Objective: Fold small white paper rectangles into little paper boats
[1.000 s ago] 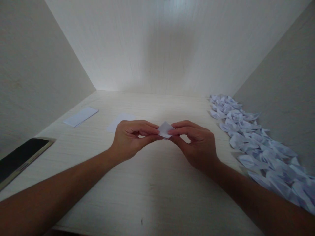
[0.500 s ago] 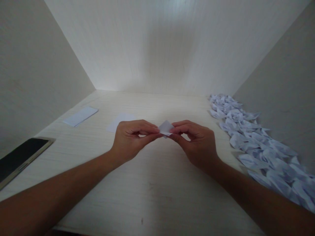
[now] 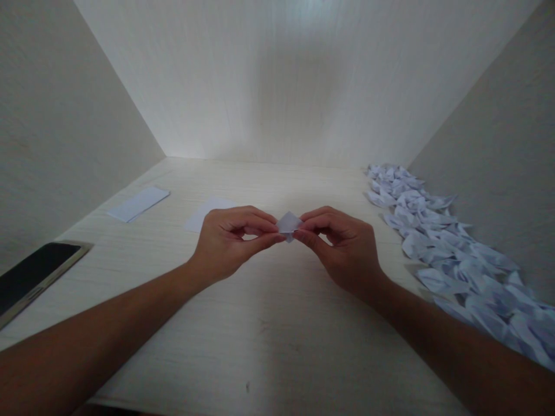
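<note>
A small folded piece of white paper (image 3: 289,222), diamond-shaped from above, is held over the middle of the table. My left hand (image 3: 236,237) pinches its left corner between thumb and fingers. On the opposite corner, my right hand (image 3: 340,242) has the same kind of pinch. The fingertips cover both side corners, and a lower point of the paper shows beneath the thumbs. Behind my left hand, a flat white sheet (image 3: 203,214) lies partly hidden on the table.
Many folded white paper pieces (image 3: 437,237) lie heaped along the right wall. A stack of white paper strips (image 3: 139,203) rests at the back left. Nearer on the left is a phone (image 3: 37,277). Walls enclose the pale wooden table (image 3: 243,335) on the left, back and right.
Both thumbs have shifted slightly at the paper's lower edge, and more of its lower point shows. The whole view has moved a little; both hands keep their hold.
</note>
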Available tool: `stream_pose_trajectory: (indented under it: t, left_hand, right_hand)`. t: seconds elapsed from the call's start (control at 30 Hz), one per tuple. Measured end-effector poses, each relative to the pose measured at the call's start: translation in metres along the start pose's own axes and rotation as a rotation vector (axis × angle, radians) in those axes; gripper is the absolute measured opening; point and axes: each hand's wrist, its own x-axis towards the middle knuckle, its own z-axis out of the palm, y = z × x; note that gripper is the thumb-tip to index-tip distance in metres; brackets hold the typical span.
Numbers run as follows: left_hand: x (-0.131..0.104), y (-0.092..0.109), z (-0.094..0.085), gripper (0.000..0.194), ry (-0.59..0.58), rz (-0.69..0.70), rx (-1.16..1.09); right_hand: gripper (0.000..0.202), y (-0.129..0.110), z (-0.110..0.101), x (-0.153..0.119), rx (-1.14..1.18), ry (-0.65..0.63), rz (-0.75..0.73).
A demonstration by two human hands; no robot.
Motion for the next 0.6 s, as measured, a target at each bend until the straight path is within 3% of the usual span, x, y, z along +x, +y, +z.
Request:
stream_pose_trajectory:
  t: [0.17,0.37,0.6]
  left_hand:
    - [0.0006,0.0002,0.0001,0.008,-0.018,-0.048,-0.062]
    - [0.0006,-0.0006,0.0037,0.015,0.043,-0.197,-0.169]
    - [0.0037,-0.0005,0.0053,0.019,0.063,-0.239,-0.264]
  right_hand:
    - [0.007,-0.0015,0.0015,-0.0015,0.023,-0.008,0.086]
    - [0.011,0.0001,0.0022,-0.0030,0.017,0.008,0.145]
    - [0.022,0.0037,0.0020,-0.0016,0.207,-0.010,0.268]
